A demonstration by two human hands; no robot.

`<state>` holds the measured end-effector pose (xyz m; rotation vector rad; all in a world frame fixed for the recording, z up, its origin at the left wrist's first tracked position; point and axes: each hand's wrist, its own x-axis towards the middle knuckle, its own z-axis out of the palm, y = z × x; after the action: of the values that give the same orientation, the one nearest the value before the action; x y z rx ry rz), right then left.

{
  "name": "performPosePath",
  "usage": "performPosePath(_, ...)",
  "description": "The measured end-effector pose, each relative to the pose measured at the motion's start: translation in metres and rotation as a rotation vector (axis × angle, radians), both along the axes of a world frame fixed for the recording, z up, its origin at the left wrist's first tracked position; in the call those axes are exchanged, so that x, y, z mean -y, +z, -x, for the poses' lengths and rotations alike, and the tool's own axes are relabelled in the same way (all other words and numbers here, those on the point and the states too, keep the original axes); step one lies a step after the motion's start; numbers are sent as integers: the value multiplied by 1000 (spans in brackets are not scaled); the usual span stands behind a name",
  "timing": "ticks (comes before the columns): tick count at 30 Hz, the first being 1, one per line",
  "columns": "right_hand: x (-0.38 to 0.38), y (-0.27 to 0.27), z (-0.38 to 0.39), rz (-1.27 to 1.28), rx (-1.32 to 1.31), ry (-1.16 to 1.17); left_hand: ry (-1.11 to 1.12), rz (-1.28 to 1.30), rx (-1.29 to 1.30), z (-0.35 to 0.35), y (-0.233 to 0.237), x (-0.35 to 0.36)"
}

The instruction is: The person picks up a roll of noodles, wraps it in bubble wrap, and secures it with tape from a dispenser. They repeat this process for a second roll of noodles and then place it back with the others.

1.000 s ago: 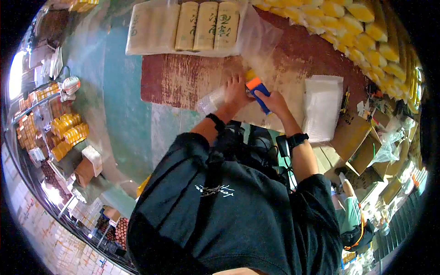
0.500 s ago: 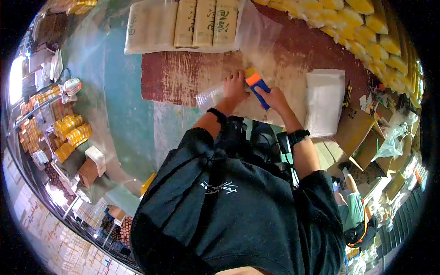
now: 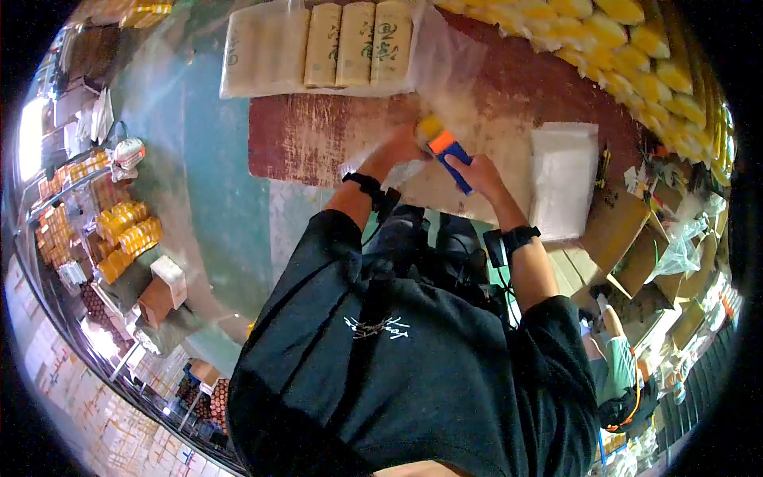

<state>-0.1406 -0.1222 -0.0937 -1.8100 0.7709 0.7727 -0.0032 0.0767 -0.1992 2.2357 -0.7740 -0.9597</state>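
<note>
My right hand (image 3: 482, 173) is closed round a blue hand tool (image 3: 451, 151) with an orange band and a yellow end; its exact kind does not show. The yellow end points away from me, over the worn red-and-tan board (image 3: 302, 131). Close to that end, my left hand (image 3: 400, 145) is smeared by motion and its fingers cannot be made out. Some clear plastic (image 3: 407, 170) shows beside the left hand. Beyond both hands lies a clear bag holding several wrapped tan packs (image 3: 322, 48) with green writing.
A stack of flat clear plastic bags (image 3: 563, 179) lies at the board's right. Yellow-and-white packs (image 3: 628, 48) are piled at upper right. Open cardboard boxes (image 3: 616, 230) stand at right, with another person (image 3: 624, 370) behind. Shelves of orange-yellow packs (image 3: 127, 226) stand at left.
My left hand, earlier sharp beside the tool with clear plastic near it, is now blurred and its forearm has shifted left. The tool and right hand have barely moved.
</note>
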Motion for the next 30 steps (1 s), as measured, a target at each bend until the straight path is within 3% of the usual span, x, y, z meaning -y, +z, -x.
performPosePath(1, 1, -4, -3, -6, -1, -4, -10, -1, 14, -4, 2, 0)
performPosePath(3, -1, -16, 1, -21, -17, -16, 11, -289, 350, 21, 61, 15)
performPosePath(6, -3, -4, -3, -66, -42, -57, 72, -218, 457, 36, 17, 9)
performPosePath(9, -5, 2, 1, -70, 41, -115, -140, 2, 149, -3, 0, 3)
performPosePath(12, -3, 5, -4, -78, 16, -70, -58, 132, 349, 0, -2, -2)
performPosePath(13, -5, 5, -4, -84, 14, -73, -7, 23, 362, 11, 0, -3)
performPosePath(15, -3, 2, -6, -86, 9, -86, 88, -182, 384, 30, 68, 15)
performPosePath(18, -3, -9, 1, -85, 51, -75, 70, -230, 190, 24, 23, 12)
performPosePath(20, 4, -4, -1, -30, 43, -26, 27, 42, 220, -8, 16, 12)
performPosePath(22, 3, -8, 2, 6, 24, 3, 10, 56, 288, -8, 18, 6)
performPosePath(24, 1, -21, 1, 46, 5, -17, -4, -163, 407, 6, 36, 13)
performPosePath(27, 2, -20, 0, -3, -2, 8, -78, -285, 311, 12, 81, 28)
performPosePath(30, -3, -10, -3, -74, -3, -54, -58, -264, 359, 7, 53, 22)
